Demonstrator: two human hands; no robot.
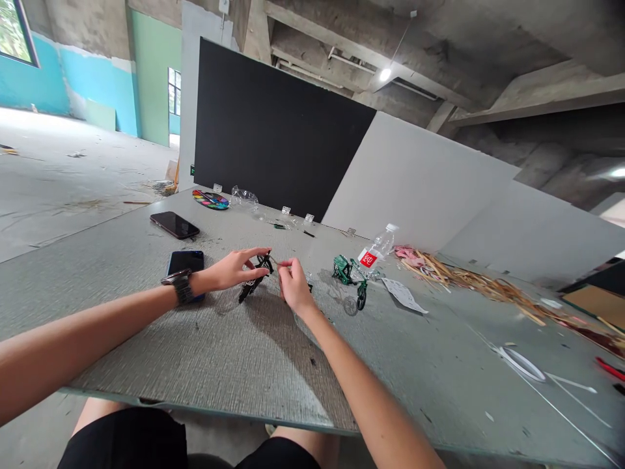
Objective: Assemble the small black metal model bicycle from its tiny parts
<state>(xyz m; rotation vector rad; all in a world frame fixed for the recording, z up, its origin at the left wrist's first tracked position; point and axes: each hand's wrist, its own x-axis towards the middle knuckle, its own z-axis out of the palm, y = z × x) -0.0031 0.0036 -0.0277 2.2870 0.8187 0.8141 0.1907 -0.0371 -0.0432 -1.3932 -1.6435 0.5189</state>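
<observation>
A small black model bicycle (252, 281) lies tilted on the grey table (205, 352), and the fingers of my left hand (233, 268) rest on its upper end. A watch sits on that wrist. My right hand (294, 285) is just to the right of the model, its fingertips pinched on a thin piece that reaches toward the model's top; the piece is too small to name. A finished green model bicycle (351, 277) stands upright a little further right.
Two phones (174, 225) (185, 262) lie to the left, a paint palette (211, 200) at the back. A plastic bottle (375, 252) lies beside a paper sheet (403, 294). Wooden sticks and scraps (469, 280) spread along the right. Grey and black panels stand behind.
</observation>
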